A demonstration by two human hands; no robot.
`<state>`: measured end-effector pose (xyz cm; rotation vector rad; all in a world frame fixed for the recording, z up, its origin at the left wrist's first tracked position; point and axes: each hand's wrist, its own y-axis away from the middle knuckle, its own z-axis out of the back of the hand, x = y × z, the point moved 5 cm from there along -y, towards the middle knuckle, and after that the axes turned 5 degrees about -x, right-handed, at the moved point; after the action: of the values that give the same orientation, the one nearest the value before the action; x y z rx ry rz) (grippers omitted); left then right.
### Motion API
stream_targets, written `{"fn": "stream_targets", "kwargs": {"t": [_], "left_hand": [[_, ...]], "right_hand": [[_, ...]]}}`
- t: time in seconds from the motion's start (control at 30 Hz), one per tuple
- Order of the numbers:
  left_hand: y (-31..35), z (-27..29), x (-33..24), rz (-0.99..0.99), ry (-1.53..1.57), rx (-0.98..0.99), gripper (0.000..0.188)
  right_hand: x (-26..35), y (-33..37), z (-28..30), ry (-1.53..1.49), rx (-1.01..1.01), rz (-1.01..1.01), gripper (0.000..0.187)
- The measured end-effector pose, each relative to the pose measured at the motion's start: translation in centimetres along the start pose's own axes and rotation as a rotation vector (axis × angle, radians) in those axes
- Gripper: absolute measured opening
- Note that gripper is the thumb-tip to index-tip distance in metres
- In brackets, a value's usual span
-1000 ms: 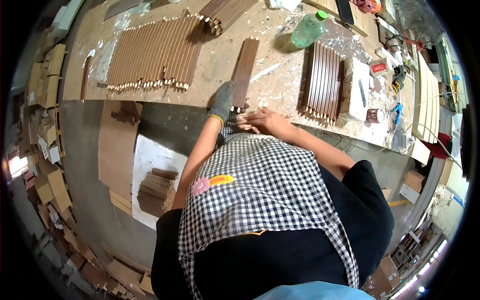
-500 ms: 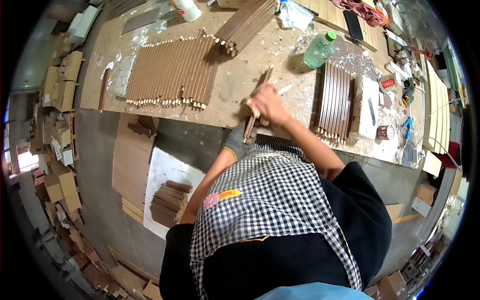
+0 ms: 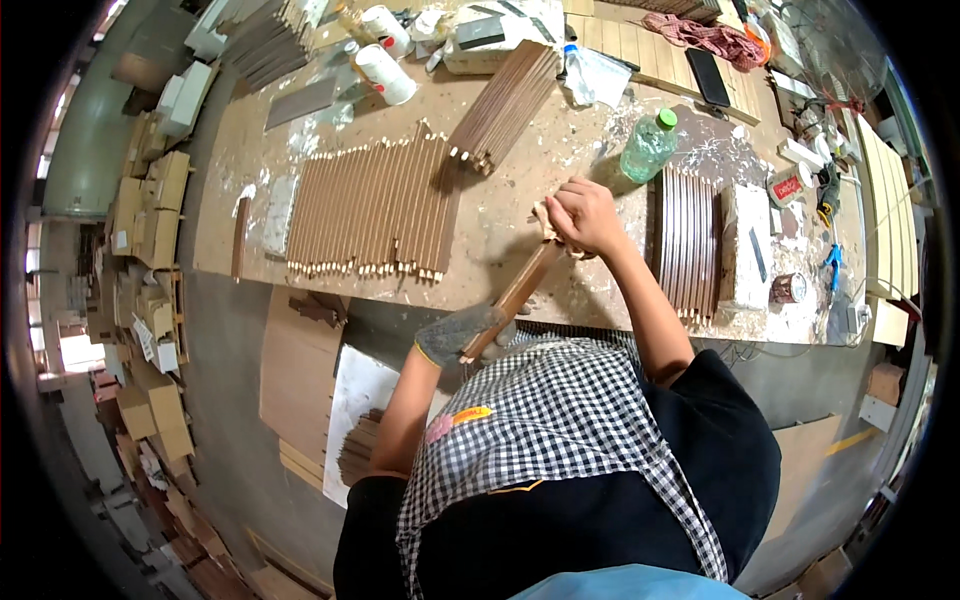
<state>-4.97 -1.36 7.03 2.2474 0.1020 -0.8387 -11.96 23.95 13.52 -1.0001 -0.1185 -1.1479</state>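
Brown wooden strips [image 3: 517, 294], near end gripped by gloved left hand [image 3: 458, 333], right hand [image 3: 585, 215] clenching pale cloth [image 3: 544, 222] at far end.

Bright, fairly even light covers the table [image 3: 488, 200], seemingly from the right, since soft shadows fall left of the bottle [image 3: 650, 150] and the right hand [image 3: 588, 215]. A pale sheen lies on the brown strips [image 3: 687, 245] at the right. At the far left, a bright patch [image 3: 82, 353] burns out to white. The floor [image 3: 225, 400] is dimmer. Straight edges bend toward the black rim, where detail softens.
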Motion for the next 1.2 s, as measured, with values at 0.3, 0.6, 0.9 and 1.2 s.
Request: {"fn": "stream_targets", "kwargs": {"t": [0.3,0.6,0.9,1.2], "left_hand": [[1.9,-3.4,-13.0,-0.044,-0.860,0.027,0.080],[-5.1,0.5,-26.5,-0.626,-1.417,-0.917,0.071],[-8.9,1.3,-26.2,-0.550,-1.509,-1.078,0.096],[-11.5,5.0,-25.2,-0.636,-1.261,-0.958,0.080]], "right_hand": [[-3.3,4.2,12.8,-0.346,-0.656,-0.511,0.034],[-5.2,14.5,16.6,-0.699,-0.798,-0.654,0.037],[-1.7,17.1,19.9,-0.674,-0.930,-0.704,0.043],[-1.3,21.3,23.3,-0.410,-1.274,-0.702,0.039]]}}
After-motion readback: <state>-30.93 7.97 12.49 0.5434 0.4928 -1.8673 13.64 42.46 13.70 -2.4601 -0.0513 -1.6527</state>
